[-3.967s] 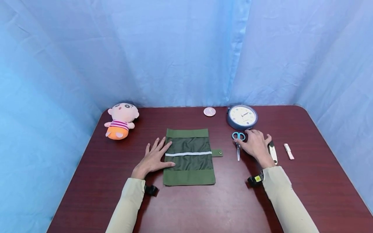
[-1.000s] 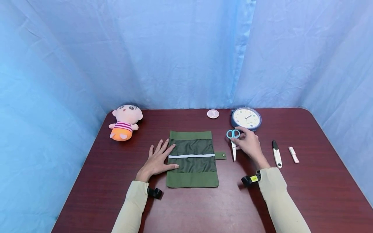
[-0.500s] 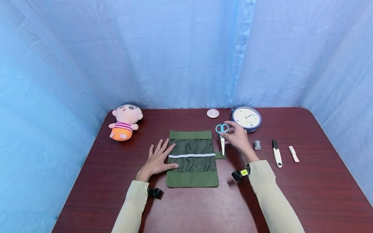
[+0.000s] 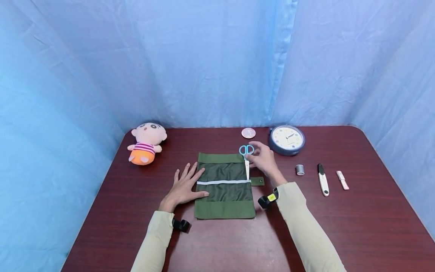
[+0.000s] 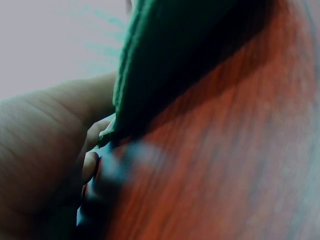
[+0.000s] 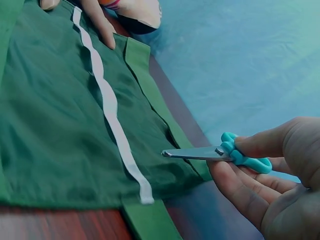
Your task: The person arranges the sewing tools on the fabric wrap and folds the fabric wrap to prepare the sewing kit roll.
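Scissors (image 4: 247,166) held above a green pouch (image 4: 225,192)

The scissors are pinched at their blue handles between the thumb and fingers of the right hand (image 4: 265,160); their blades are pointed toward the white strip (image 4: 221,182), above the pouch's right side; the left hand (image 4: 183,189) is spread, its fingers straight, and is rested on the left edge. Past the right hand, a small grey spool (image 4: 300,169), a black-and-white tool (image 4: 323,180) and a pink-and-white item (image 4: 342,180) are spaced out on the tabletop (image 4: 367,226); farther back, a clock (image 4: 287,139) and a round pale disc (image 4: 248,133) are seen; a plush toy (image 4: 146,143) is placed at far left; the tabletop is backed by blue curtains (image 4: 210,68).
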### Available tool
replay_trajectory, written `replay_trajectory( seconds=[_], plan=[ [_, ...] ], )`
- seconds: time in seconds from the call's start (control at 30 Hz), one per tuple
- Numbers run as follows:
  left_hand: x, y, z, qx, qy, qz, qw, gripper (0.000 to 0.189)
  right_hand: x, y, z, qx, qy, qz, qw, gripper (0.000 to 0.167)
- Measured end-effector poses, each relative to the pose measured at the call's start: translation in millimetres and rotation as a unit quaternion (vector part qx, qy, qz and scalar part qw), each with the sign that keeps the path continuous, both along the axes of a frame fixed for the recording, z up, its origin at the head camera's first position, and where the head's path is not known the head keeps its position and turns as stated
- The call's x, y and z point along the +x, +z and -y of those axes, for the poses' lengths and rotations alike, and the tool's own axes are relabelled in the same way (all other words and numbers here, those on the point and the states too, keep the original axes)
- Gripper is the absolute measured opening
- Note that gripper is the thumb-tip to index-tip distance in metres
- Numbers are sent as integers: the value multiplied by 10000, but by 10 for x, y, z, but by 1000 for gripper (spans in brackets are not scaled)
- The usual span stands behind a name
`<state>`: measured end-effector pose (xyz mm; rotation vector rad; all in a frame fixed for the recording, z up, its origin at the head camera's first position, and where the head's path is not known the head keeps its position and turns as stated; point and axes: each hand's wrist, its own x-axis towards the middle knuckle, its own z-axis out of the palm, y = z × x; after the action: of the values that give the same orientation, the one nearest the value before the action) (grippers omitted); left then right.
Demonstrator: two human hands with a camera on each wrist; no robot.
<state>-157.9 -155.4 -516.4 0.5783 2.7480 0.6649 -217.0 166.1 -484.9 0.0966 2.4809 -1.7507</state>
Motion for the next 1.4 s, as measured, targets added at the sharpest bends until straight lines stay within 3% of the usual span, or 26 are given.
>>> replay_trajectory(
  seconds=[0.7,1.4],
  plan=[
    [16,-2,1,47,14,-15,10000,94,-65,-118,423,-407,187,174,9988,57],
    [-1,6,-20,-205,86,85,9997,93,-150,-155,877,-807,259,443,9954,56]
  ],
)
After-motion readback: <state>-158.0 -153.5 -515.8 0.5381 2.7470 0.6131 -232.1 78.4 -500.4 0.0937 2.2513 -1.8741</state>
